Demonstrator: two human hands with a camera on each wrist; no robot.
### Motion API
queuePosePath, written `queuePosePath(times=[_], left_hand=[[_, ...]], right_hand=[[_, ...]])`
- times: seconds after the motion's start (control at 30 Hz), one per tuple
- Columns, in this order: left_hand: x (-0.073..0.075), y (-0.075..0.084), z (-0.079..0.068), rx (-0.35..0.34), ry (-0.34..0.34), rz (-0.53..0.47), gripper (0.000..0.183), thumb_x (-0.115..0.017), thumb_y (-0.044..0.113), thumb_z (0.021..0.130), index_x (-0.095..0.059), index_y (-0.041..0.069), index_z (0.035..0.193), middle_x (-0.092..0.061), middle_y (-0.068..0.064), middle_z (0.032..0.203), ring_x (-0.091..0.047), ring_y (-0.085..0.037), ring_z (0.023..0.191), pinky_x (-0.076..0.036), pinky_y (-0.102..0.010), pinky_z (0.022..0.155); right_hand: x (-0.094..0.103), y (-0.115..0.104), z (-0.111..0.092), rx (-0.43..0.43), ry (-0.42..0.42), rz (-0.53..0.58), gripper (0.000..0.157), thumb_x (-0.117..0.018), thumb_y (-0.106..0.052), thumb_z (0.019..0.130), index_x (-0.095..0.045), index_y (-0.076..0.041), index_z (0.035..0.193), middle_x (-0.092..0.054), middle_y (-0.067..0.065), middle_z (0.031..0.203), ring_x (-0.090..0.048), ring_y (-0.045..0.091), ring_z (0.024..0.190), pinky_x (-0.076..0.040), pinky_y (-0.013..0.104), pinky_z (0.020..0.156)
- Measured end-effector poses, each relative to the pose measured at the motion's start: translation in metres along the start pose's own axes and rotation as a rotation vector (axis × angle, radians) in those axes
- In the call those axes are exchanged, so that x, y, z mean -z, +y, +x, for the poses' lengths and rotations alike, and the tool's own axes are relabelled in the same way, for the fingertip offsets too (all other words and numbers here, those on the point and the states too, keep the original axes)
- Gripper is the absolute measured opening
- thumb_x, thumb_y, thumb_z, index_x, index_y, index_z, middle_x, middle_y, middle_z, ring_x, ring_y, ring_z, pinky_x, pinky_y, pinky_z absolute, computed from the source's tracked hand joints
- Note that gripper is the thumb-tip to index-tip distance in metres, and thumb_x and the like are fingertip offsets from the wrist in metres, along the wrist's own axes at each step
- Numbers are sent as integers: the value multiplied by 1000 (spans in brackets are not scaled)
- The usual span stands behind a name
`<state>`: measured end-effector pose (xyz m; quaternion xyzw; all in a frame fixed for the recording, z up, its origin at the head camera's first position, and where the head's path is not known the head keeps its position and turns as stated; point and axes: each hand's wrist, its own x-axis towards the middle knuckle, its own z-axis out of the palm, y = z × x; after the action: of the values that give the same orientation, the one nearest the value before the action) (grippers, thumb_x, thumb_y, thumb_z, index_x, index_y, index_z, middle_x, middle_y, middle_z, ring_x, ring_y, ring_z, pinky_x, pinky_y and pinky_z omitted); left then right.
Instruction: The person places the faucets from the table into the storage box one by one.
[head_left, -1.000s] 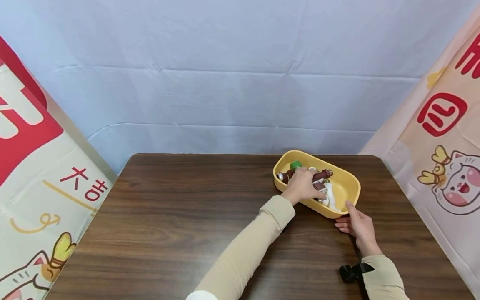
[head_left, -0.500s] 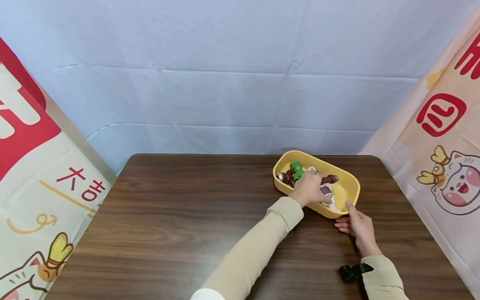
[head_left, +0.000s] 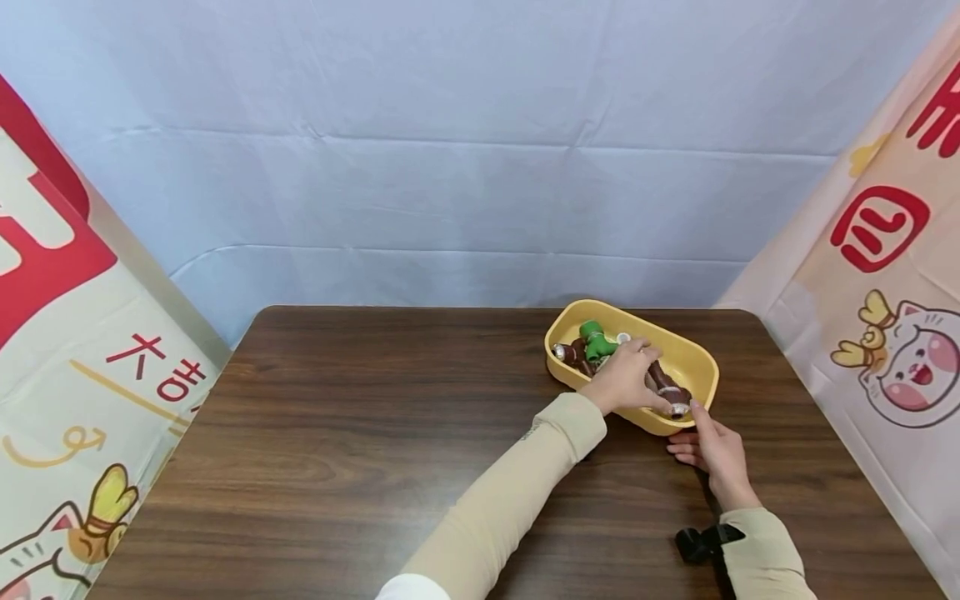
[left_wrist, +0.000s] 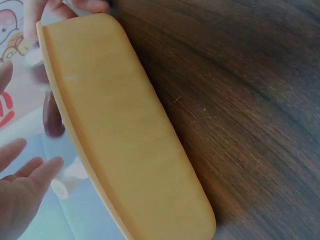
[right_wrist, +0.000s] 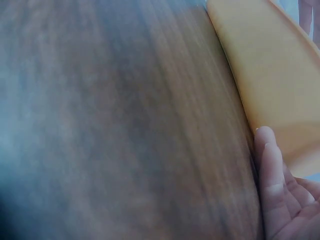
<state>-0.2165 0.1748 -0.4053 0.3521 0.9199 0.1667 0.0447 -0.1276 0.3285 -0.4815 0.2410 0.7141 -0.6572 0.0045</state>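
Note:
A yellow oblong box (head_left: pixel 693 367) stands near the table's back right corner. Over its middle is my left hand (head_left: pixel 624 379), fingers spread, beside a brown pipe-shaped piece (head_left: pixel 667 390) with a silvery end. In the left wrist view, a gap shows between those fingers and the brown piece (left_wrist: pixel 53 117). My right hand (head_left: pixel 716 454) grips the box's near right corner, thumb at the rim and fingers against the outer wall (right_wrist: pixel 280 75). A green elbow-shaped piece (head_left: pixel 597 343) lies toward the box's left end, with another brown piece (head_left: pixel 570 354) and a white round-ended piece (head_left: pixel 623 337).
The dark wooden table (head_left: pixel 375 433) extends left and in front of the box. A pale cloth (head_left: pixel 450 167) hangs behind it, with printed banners (head_left: pixel 896 333) at both sides. A black strap with a small device (head_left: pixel 701 543) sits on the right wrist.
My left hand has moved right inside the box. The brown pipe-shaped piece has turned and shifted toward the near right end, uncovering more of the green piece. The right hand keeps its hold.

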Motion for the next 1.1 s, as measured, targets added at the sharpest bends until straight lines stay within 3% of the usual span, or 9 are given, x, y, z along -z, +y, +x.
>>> queuePosePath(times=[0.33,0.6,0.73,0.93,1.1], left_hand=[[5,-14,-8,-89,85,-97,71,-71,42,76,-46,11,133,-42,-4,135,-37,-13,124,-29,-17,98],[8,-18,-20,-85,89,-147,67,-68,41,79,-44,14,135,-39,-3,138,-32,-14,129,-28,-20,100],[11,-21,-27,-72,114,-155,63,-67,40,80,-46,13,133,-42,-4,136,-37,-14,126,-31,-21,99],[15,-30,-40,-100,192,-196,51,-64,34,85,-52,8,126,-51,-4,126,-48,-13,115,-37,-18,91],[16,-39,-54,-88,213,-219,40,-62,31,87,-56,9,120,-56,-2,113,-53,-9,94,-40,-15,75]], right_hand=[[3,-2,2,4,-2,2,70,-43,-55,89,-44,10,114,-63,-1,58,-63,10,54,-52,27,53],[7,-2,2,-6,3,-7,75,-43,-55,88,-39,12,121,-63,-1,59,-63,11,55,-52,27,53],[8,-2,2,-10,5,-15,75,-42,-55,89,-39,12,121,-63,0,60,-64,11,55,-52,27,53],[8,-2,1,-22,7,-2,75,-42,-55,89,-39,12,120,-63,1,59,-64,11,55,-52,28,54],[6,0,0,-19,15,3,73,-42,-56,88,-43,12,115,-63,1,58,-63,11,54,-52,28,54]])
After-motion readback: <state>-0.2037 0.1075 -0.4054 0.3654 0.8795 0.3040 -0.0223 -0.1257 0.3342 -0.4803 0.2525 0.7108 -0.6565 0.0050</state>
